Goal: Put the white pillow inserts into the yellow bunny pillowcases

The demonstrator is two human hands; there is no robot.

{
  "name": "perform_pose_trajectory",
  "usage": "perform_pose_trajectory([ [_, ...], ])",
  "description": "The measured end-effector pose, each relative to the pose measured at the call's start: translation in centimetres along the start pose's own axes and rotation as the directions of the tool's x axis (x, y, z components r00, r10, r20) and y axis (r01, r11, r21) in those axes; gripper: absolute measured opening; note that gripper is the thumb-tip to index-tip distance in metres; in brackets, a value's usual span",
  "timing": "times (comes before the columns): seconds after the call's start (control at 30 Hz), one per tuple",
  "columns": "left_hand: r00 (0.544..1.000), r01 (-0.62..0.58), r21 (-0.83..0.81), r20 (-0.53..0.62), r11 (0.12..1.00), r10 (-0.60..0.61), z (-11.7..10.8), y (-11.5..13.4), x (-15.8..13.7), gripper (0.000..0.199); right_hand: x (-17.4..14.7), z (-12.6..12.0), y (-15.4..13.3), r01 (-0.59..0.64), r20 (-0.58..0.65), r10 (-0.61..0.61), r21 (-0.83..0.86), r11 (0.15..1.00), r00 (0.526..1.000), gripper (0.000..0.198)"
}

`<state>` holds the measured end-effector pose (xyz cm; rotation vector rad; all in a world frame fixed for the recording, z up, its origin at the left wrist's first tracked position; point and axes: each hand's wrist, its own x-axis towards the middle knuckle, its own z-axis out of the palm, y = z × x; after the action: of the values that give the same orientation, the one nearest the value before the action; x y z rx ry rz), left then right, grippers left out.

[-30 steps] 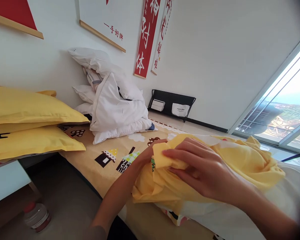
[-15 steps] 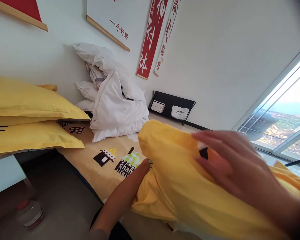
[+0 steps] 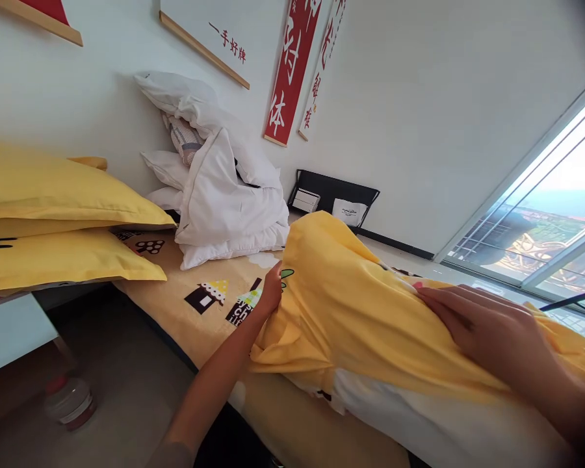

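Observation:
A yellow pillowcase [image 3: 351, 305] lies bunched over a white pillow [image 3: 419, 416], whose lower side shows below the fabric. My left hand [image 3: 273, 289] is closed on the pillowcase's left end, next to a green printed patch; the fingertips are partly hidden by cloth. Farther right, my right hand [image 3: 487, 331] has its fingers and thumb drawn together on the upper side of the pillowcase, pinching the fabric. Underneath lies a tan mattress cover [image 3: 175, 312] printed with little houses and words.
White pillows [image 3: 229, 201] are heaped against the wall. Yellow pillows [image 3: 68, 201] are stacked at the left, beside a white surface [image 3: 14, 331]. A red-capped bottle [image 3: 71, 403] stands on the floor. Behind are a black rack [image 3: 326, 195] and a window [image 3: 531, 214].
My right hand has come down from a spread, blurred pose onto the pillowcase and closed on it. My left hand has moved up slightly with its end. More white pillow shows.

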<state>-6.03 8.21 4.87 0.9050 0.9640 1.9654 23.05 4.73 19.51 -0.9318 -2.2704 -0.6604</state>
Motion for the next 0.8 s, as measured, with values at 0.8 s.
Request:
perform_pose_trajectory([
  [0.8, 0.862, -0.506, 0.628, 0.343, 0.592, 0.374, -4.3, -2.0, -11.1, 0.013, -2.7, -0.2, 6.7, -0.171, 0.28, 0.181, -0.059, 0.983, 0.943, 0.026],
])
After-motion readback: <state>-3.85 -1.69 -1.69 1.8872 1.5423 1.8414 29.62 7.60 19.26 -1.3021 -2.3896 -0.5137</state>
